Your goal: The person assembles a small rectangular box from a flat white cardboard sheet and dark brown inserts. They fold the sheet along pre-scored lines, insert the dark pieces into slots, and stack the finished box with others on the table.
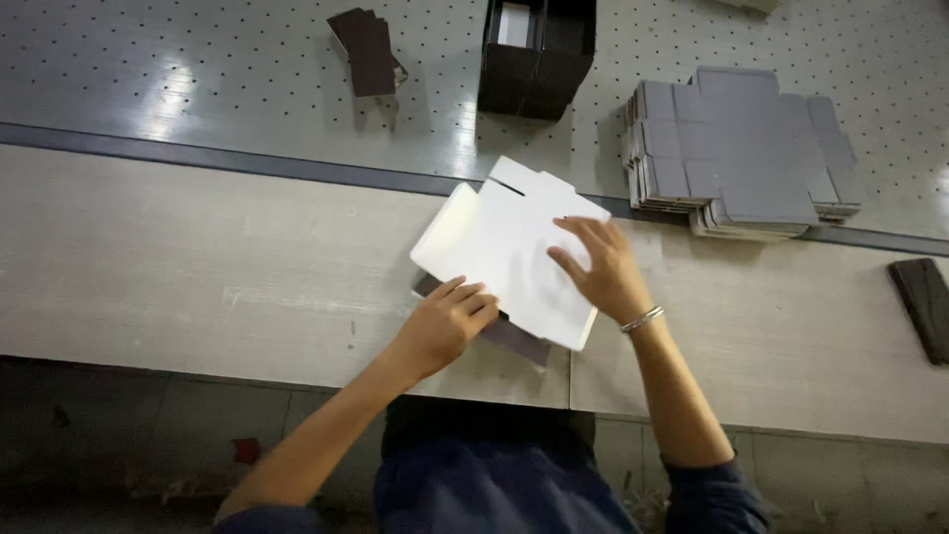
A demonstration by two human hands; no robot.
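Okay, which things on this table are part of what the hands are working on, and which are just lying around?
In hand:
- white card blank, flat on the table
- left hand at its near edge
- right hand pressing on top

Lying about:
- grey stack of flat blanks
- dark open box
- dark folded pieces
- dark strip at far right

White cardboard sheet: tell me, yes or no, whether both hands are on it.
Yes, the right hand lies flat on the white cardboard sheet, and the left hand presses its near edge.
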